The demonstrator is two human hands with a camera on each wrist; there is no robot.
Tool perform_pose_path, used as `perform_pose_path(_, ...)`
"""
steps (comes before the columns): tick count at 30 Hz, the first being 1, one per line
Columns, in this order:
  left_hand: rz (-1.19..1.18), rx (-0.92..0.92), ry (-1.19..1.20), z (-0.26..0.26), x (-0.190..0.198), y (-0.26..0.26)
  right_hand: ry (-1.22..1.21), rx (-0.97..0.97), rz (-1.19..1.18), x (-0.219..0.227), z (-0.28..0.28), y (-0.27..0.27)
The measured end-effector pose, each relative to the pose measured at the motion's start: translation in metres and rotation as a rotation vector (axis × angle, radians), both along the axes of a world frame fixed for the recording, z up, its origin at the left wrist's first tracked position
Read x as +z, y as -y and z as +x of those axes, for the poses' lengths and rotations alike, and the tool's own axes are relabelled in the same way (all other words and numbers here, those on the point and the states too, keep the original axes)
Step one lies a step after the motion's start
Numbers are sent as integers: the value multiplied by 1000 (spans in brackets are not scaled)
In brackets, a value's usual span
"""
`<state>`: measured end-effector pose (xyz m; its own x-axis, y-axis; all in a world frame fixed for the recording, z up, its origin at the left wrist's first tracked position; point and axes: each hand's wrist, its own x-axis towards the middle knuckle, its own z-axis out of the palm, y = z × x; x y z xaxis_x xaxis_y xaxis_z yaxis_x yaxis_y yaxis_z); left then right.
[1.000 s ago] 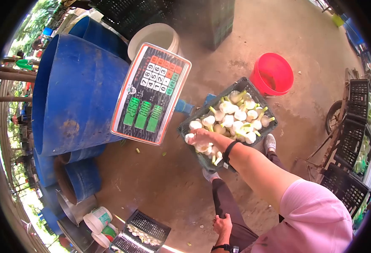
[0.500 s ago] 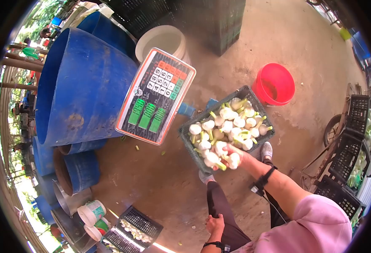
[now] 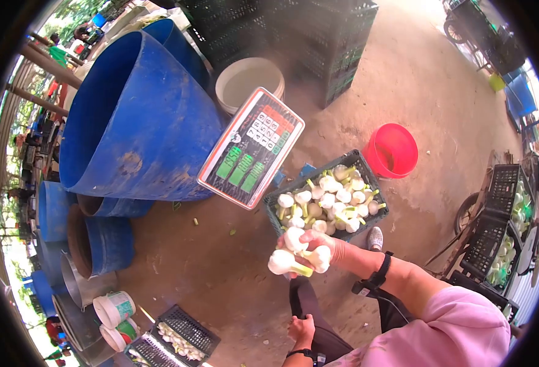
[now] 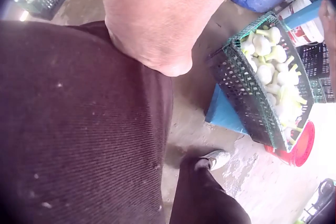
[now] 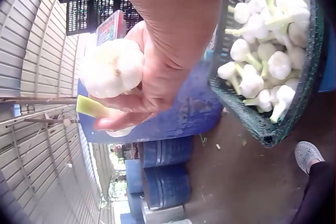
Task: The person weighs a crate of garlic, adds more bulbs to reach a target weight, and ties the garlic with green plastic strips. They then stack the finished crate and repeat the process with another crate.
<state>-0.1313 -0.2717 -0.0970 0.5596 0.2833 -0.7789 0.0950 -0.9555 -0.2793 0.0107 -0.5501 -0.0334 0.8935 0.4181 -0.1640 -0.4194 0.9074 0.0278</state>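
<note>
My right hand [image 3: 316, 246] grips a bunch of white garlic bulbs [image 3: 294, 254] with short green stems, held in the air just in front of the near edge of a dark plastic crate [image 3: 273, 202]. The crate is full of the same bulbs [image 3: 327, 199]. In the right wrist view the right hand [image 5: 131, 103] curls round a big bulb [image 5: 113, 69], with the crate [image 5: 252, 113] behind it. My left hand [image 3: 300, 329] rests on my dark trouser thigh [image 4: 79, 129] and holds nothing.
A tilted scale display [image 3: 251, 147] with a keypad stands left of the crate. Big blue barrels [image 3: 134, 116], a white bucket [image 3: 249, 76] and black crates [image 3: 294, 30] lie beyond; a red bucket [image 3: 392, 150] at right. A small crate [image 3: 171, 339] sits at the lower left.
My right hand has closed on bulbs in the crate, lifted them out and drawn them back toward me. The left hand stays on the thigh.
</note>
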Motion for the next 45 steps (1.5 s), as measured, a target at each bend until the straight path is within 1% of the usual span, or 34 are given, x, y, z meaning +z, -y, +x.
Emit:
perform_pose_path(2,-29,14,20,4,2,-3,-23,-30,-58,24,17,-4)
perform_pose_path(3,-50,21,36,2,-3,-9,45,-19,-52,42,26,-1)
perform_pose_path(4,-69,29,45,-2,-9,-15,97,-59,-147,39,35,1)
perform_pose_path(5,-121,41,108,-8,-20,-24,134,-99,-238,31,37,1)
perform_pose_path(6,-265,69,198,-5,-9,-25,137,-105,-290,34,31,4)
perform_pose_path(7,-356,62,117,-11,-27,-41,140,-110,-342,38,26,8)
perform_pose_path(8,-274,59,104,5,5,-20,110,-128,-328,39,18,17)
perform_pose_path(9,-236,61,78,4,2,-20,80,-146,-314,41,10,27)
perform_pose_path(10,-202,63,69,3,-5,-21,48,-209,-276,35,1,34)
perform_pose_path(12,-118,57,47,8,0,-15,-132,-324,-358,26,-30,58)
perform_pose_path(13,-96,55,29,9,1,-14,-198,-376,-314,34,-40,64)
perform_pose_path(14,-108,53,33,7,0,-14,-213,-391,-398,31,-53,77)
perform_pose_path(17,-161,32,59,4,-9,-22,-104,-510,-467,47,-60,91)
perform_pose_path(18,-190,18,73,5,-12,-22,-72,-549,-477,57,-52,92)
perform_pose_path(19,-137,50,56,12,-7,-15,-79,-566,-410,78,-35,89)
perform_pose_path(20,-94,21,33,18,-5,-10,-127,-499,-387,98,-17,89)
perform_pose_path(23,-86,51,17,27,-13,-8,239,-583,-563,123,41,85)
perform_pose_path(24,-104,74,30,26,-13,-10,288,-565,-572,133,50,83)
perform_pose_path(26,-165,121,37,26,-9,-12,273,-485,-619,150,53,84)
perform_pose_path(27,-208,145,31,27,-6,-13,207,-428,-660,152,44,86)
perform_pose_path(28,-255,159,0,28,0,-16,100,-346,-707,142,21,89)
perform_pose_path(29,-164,127,-9,24,0,-19,28,-255,-754,128,10,99)
perform_pose_path(30,-93,104,10,25,-7,-10,-12,-161,-811,116,9,116)
perform_pose_path(32,-94,95,22,23,-4,-10,-88,13,-894,89,-2,133)
perform_pose_path(34,-85,78,32,24,-4,-10,-297,68,-764,59,-27,134)
perform_pose_path(36,-68,52,27,21,-3,-7,-393,75,-683,22,-47,129)
perform_pose_path(37,-67,48,16,21,-3,-6,-488,91,-724,10,-50,125)
perform_pose_path(38,-66,45,5,22,-3,-4,-503,133,-840,-8,-51,128)
perform_pose_path(39,-64,42,-3,23,-4,-3,-509,36,-930,-33,-57,124)
perform_pose_path(40,-61,30,3,22,-4,-2,-516,-63,-1017,-42,-59,117)
perform_pose_path(41,-58,17,9,20,-5,-2,-552,-124,-995,-46,-64,117)
perform_pose_path(43,-66,-6,17,19,-8,0,-586,-64,-1091,-54,-77,122)
perform_pose_path(44,-77,-11,19,17,-8,0,-225,-102,-1303,-61,-88,125)
perform_pose_path(45,-88,-15,25,16,-8,-1,164,-223,-1528,-72,-100,128)
